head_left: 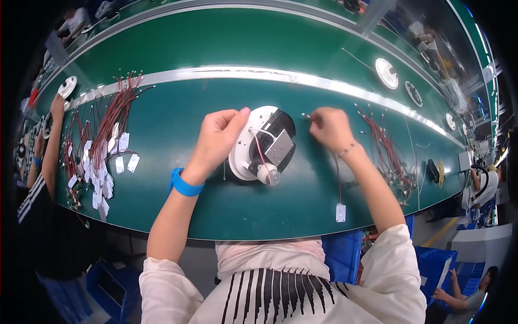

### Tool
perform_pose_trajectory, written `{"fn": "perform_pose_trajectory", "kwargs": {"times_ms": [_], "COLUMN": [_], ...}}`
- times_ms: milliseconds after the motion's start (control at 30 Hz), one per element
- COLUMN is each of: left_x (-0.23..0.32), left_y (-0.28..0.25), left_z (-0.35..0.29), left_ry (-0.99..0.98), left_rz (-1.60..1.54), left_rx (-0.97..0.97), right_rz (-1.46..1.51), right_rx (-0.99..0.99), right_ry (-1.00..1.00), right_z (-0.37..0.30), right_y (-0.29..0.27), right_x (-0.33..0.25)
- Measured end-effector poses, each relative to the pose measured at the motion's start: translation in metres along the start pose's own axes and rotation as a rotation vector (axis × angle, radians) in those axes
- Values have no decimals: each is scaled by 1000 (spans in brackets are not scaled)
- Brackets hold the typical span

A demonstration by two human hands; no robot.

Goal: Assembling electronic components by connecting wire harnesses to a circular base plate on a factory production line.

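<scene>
My left hand is closed on the left rim of a round white plate, which stands tilted over the green bench. On the plate sit a black round part, a grey metal rectangular piece and a small round white part with a clear end. Red and white wires run across it. To the right, apart from the plate, my right hand pinches a thin wire lead near its small white plug. The lead hangs down from that hand to a small white rectangular board.
A heap of red wire leads with white boards lies at the left. Another bundle of red leads is at the right. White round plates rest beyond the metal strip. Other people work at both sides; blue bins stand below.
</scene>
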State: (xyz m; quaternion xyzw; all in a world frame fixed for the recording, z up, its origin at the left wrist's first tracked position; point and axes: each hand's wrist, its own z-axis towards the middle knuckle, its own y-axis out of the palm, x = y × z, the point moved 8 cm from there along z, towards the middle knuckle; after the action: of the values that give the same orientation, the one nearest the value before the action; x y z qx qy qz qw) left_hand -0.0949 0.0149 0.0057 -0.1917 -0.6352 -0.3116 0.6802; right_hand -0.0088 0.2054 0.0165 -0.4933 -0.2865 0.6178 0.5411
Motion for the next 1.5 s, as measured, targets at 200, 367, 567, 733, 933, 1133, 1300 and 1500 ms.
{"fn": "perform_pose_trajectory", "kwargs": {"times_ms": [200, 367, 567, 733, 933, 1133, 1300, 1500], "left_x": [-2, -8, 0, 2, 11, 4, 9, -1], "left_y": [5, -1, 3, -3, 6, 1, 11, 13], "left_z": [0, -1, -3, -5, -9, -9, -12, -10], "left_ry": [-27, -11, 41, 95, 81, 113, 97, -34], "left_rz": [-63, -73, -79, 92, 163, 156, 149, -47], "left_rx": [16, 64, 101, 120, 113, 134, 103, -6], "right_rz": [784, 277, -56, -205, -292, -340, -342, 311], "right_rx": [66, 161, 66, 8, -50, -143, -156, 7], "right_ry": [188, -355, -431, -480, -469, -503, -523, -361], "right_z": [-4, -3, -2, -5, -7, -5, -7, 6], "right_y": [-46, -57, -38, -35, -38, -36, -30, -44], "right_x": [-44, -132, -146, -161, -163, -180, -179, -138]}}
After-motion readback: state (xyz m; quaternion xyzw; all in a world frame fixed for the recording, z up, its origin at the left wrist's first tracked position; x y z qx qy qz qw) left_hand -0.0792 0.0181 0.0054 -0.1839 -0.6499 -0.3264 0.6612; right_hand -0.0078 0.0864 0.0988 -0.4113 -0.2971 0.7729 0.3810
